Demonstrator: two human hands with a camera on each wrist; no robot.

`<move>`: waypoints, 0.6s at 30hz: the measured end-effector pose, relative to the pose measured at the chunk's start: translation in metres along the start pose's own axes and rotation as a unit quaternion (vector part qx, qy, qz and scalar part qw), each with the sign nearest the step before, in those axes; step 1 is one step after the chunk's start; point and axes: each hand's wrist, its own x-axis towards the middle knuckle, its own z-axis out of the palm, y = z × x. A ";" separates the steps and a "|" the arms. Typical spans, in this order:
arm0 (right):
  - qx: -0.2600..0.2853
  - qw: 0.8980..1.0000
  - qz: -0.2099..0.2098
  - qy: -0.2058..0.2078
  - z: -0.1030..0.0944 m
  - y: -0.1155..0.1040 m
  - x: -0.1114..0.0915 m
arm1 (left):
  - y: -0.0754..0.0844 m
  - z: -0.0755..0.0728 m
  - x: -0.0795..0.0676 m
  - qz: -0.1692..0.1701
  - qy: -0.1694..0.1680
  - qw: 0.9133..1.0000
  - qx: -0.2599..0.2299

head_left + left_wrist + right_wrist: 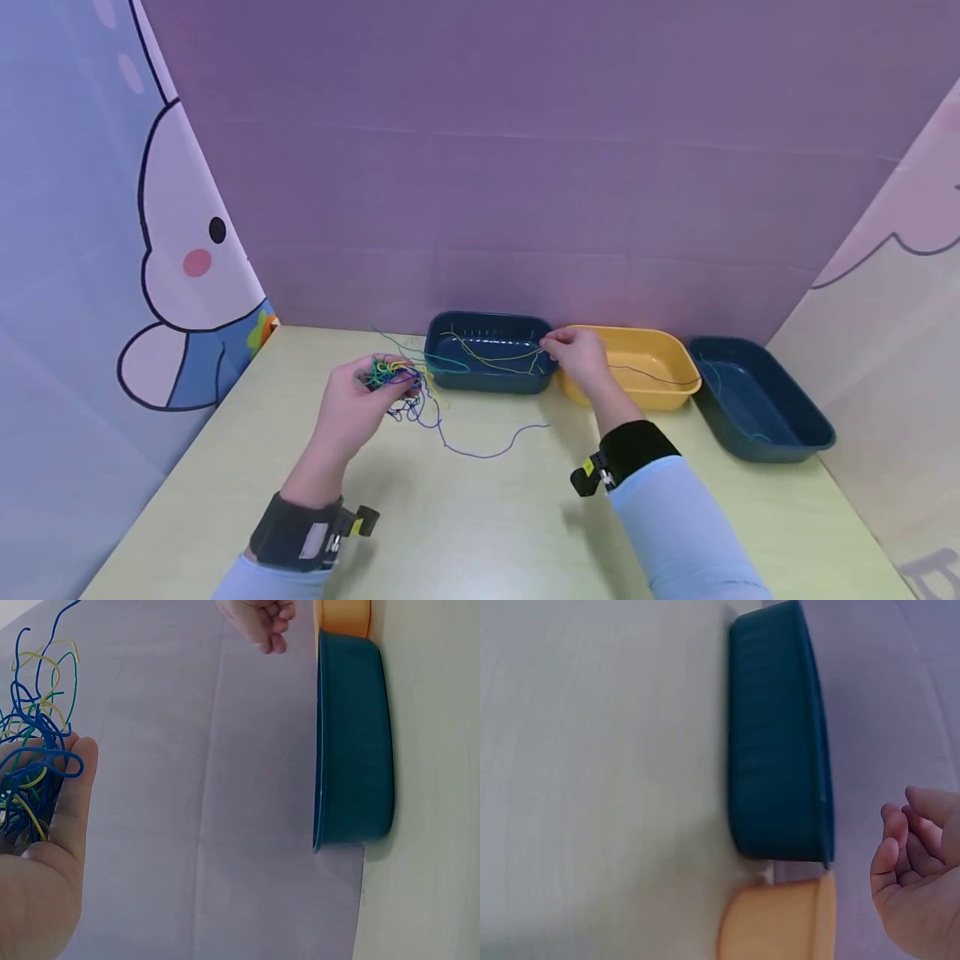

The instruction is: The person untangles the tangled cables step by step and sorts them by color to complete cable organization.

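Observation:
My left hand (356, 400) grips a loose tangle of thin blue, green and yellow strings (34, 769), its fingers curled round the bunch. Loose ends stick out of it, and one long blue string (480, 456) trails rightward. Over the right end of the middle dark teal basin (487, 383), my right hand (585, 358) pinches a thin yellow string (498, 364) between thumb and fingertips. That string stretches leftward across the basin's opening. In the right wrist view the fingers (904, 862) are curled, with the string too fine to make out.
A yellow basin (675, 346) stands right of the teal one, with a dark string (652, 377) across it. Farther right, a second teal basin (765, 450) has thin green strings in it. Behind the pale table (465, 525) hangs a purple cloth (480, 167).

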 end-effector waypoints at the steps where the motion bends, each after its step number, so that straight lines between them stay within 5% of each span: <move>1: 0.010 1.000 -0.003 0.002 -0.004 -0.001 -0.001 | -0.001 0.001 0.000 0.003 -0.001 1.000 0.002; 8: 0.073 0.996 -0.055 -0.016 -0.037 -0.012 -0.021 | -0.003 0.005 0.000 0.011 -0.018 1.000 -0.004; 18: 0.048 0.992 -0.113 -0.039 -0.070 -0.019 -0.066 | 0.008 0.006 -0.001 -0.009 -0.025 1.000 -0.012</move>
